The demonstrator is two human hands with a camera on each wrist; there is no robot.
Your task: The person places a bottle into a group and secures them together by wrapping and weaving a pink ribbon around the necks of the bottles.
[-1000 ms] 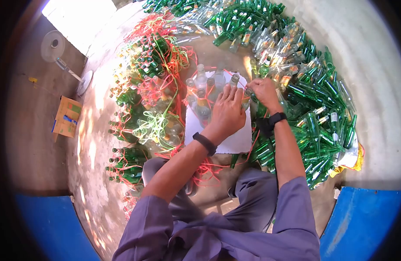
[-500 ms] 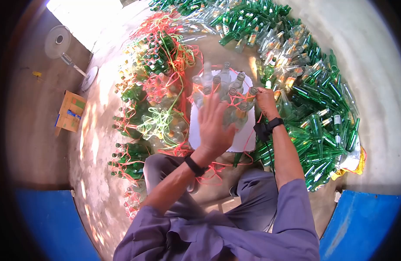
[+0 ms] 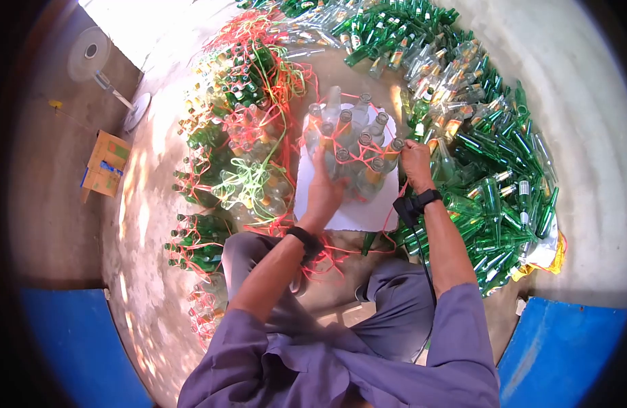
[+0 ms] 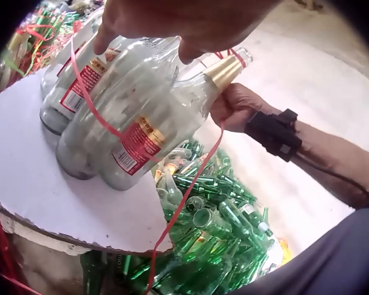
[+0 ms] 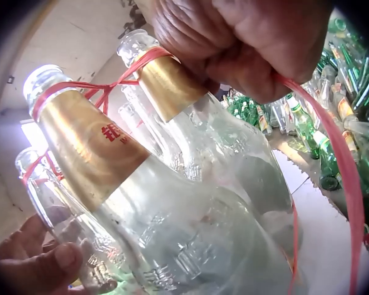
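Note:
A cluster of clear glass bottles (image 3: 369, 178) with gold neck foil stands upright on a white board (image 3: 344, 216). Red plastic strip (image 5: 347, 163) loops round the necks and links them. My right hand (image 3: 416, 164), beside the rightmost neck, grips this strip in a fist; a length of it hangs down from the fingers. At the near left side of the cluster, my left hand (image 3: 324, 196) touches the bottles with fingers extended and thumb spread. Red labels (image 4: 138, 146) show on the bottle bodies in the left wrist view, where the left hand (image 4: 184, 27) reaches over them.
Green and clear bottles (image 3: 494, 200) lie in a large pile along the right wall. On the left stand bundles of tied bottles (image 3: 198, 241), with tangled red and green strips (image 3: 245, 183). A cardboard box (image 3: 106, 163) and a fan (image 3: 92, 51) are farther left.
My left hand has moved off the bottle tops, left and down to the cluster's near left side, uncovering the necks. My right hand stays at the right side, still gripping the strip.

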